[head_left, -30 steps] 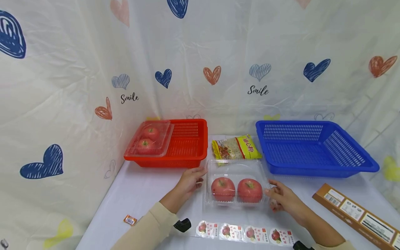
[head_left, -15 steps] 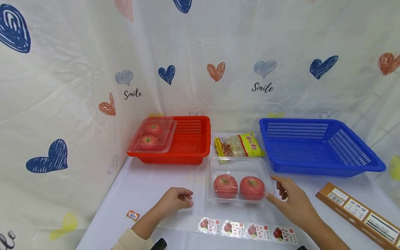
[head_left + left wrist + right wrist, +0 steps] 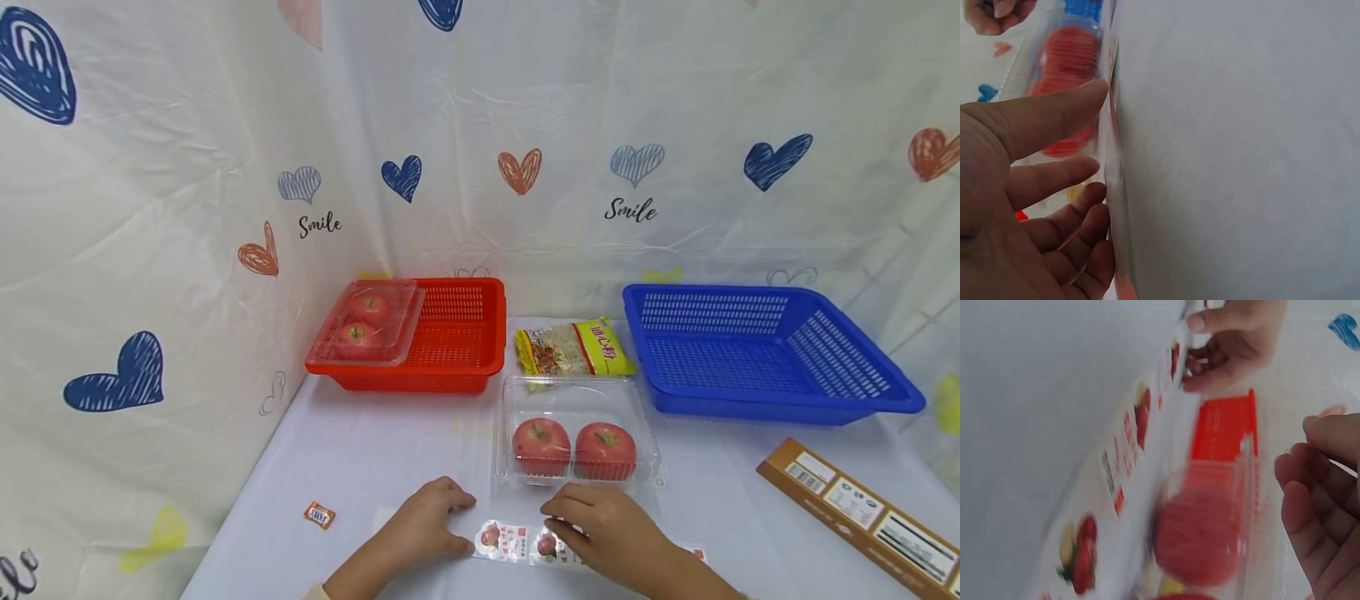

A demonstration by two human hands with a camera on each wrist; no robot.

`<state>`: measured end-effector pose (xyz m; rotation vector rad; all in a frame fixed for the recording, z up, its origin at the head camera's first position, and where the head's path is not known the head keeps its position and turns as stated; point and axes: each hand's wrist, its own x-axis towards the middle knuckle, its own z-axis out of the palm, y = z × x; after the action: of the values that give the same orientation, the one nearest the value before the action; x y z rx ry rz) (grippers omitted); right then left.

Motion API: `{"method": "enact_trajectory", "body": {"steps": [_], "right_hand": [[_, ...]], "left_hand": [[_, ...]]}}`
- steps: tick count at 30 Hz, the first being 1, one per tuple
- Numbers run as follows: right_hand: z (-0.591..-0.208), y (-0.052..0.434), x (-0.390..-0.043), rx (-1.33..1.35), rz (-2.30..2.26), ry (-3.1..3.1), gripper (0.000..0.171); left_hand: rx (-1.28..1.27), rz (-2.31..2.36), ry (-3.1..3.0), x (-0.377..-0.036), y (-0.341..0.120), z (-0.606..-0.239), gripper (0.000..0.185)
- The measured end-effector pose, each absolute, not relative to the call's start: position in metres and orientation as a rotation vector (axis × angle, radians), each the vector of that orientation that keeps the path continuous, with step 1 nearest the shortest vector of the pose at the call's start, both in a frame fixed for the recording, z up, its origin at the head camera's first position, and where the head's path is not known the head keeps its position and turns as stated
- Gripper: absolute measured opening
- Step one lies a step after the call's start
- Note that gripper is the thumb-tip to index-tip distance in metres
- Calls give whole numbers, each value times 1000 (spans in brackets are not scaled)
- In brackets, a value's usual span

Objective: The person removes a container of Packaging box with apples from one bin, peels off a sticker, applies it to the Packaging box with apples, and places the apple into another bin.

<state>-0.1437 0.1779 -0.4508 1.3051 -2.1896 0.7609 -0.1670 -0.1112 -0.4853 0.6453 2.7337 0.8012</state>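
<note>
A clear backing strip of apple stickers (image 3: 517, 542) lies near the table's front edge. My left hand (image 3: 459, 523) rests its loosely bent fingertips on the strip's left end; the left wrist view shows my left hand (image 3: 1094, 131) meeting the strip's edge. My right hand (image 3: 558, 521) covers the strip's middle with its fingers loosely curled, and in the right wrist view my right hand (image 3: 1310, 462) holds nothing. Just behind both hands sits a clear clamshell box (image 3: 576, 400) with two red apples (image 3: 573, 448) inside, touched by neither hand.
A red basket (image 3: 457, 333) at back left carries a second clamshell of apples (image 3: 367, 323). A blue basket (image 3: 757, 354) stands at back right, a yellow snack packet (image 3: 573, 348) between them. A brown carton (image 3: 862, 508) lies at the right, a small orange sweet (image 3: 318, 515) at front left.
Both hands left the sides of the clamshell box and came back toward me, down onto the sticker strip. The right hand swung left across the strip. The box stayed put.
</note>
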Motion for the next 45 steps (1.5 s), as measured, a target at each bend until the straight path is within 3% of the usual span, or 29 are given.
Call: {"method": "enact_trajectory", "body": {"steps": [5, 8, 11, 19, 34, 45], "right_hand": [[-462, 162, -143, 1385, 759, -2276, 24], [-469, 155, -145, 1421, 767, -2306, 23], [-476, 150, -148, 1453, 778, -2327, 21], [-469, 139, -149, 1537, 738, -2209, 26], [-458, 129, -150, 1576, 627, -2127, 11], [-453, 131, -154, 1621, 652, -2038, 5]], "left_hand": [[740, 689, 2785, -165, -109, -488, 46], [796, 632, 2812, -166, -108, -487, 36], [785, 630, 2782, -167, -107, -484, 37], [800, 977, 2375, -180, -108, -461, 30], [712, 1413, 1728, -191, -101, -452, 30], [617, 1459, 1639, -197, -94, -458, 29]]}}
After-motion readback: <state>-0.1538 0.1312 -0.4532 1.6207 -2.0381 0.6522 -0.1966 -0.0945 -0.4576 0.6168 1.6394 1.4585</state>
